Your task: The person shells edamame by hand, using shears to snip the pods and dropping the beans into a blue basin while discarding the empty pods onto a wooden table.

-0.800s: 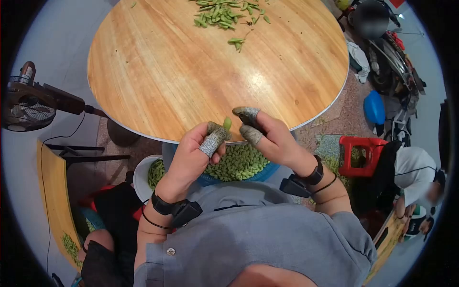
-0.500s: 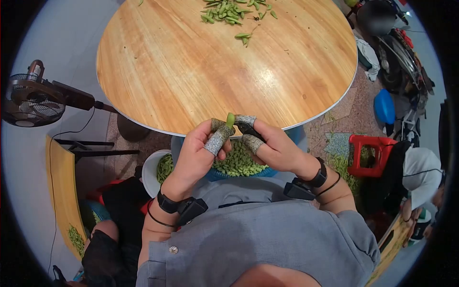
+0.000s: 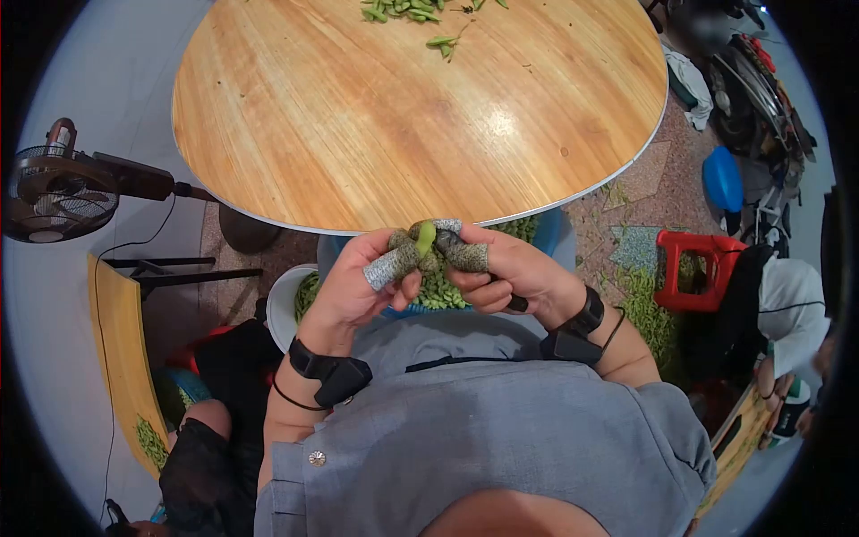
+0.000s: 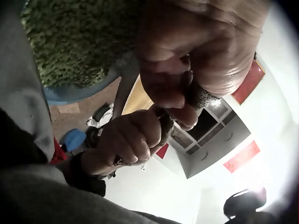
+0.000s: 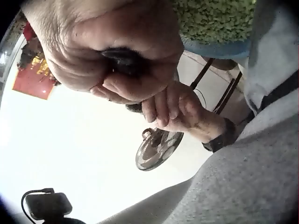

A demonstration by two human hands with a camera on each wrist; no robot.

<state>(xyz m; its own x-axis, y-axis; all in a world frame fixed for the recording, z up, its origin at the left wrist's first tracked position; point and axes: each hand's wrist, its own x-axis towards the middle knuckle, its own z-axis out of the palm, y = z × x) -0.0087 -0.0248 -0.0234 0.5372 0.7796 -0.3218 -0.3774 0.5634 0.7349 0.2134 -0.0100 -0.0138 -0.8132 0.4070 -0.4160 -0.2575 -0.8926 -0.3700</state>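
Note:
A green pod point(image 3: 426, 237) is pinched between the wrapped thumb and finger of my left hand point(image 3: 367, 268), just past the table's near edge. Beside it, my right hand point(image 3: 510, 268) grips a dark tool, whose black handle end point(image 5: 126, 60) shows inside the curled fingers in the right wrist view. The fingertips of both hands meet around the pod. Below them sits a blue basin of shelled green beans point(image 3: 440, 292), also seen as a green mass point(image 4: 84, 42) in the left wrist view.
Pods point(image 3: 403, 9) lie at the far side of the round table point(image 3: 358, 116). A white bucket point(image 3: 283, 309) stands left of the basin, a fan point(image 3: 67, 192) further left. At the right are a red stool point(image 3: 696, 295), a blue object point(image 3: 722, 179) and a seated person.
My right hand has come in against my left, and its fingers have curled further around the tool. The pod has tipped over from upright between them. The head view has shifted slightly.

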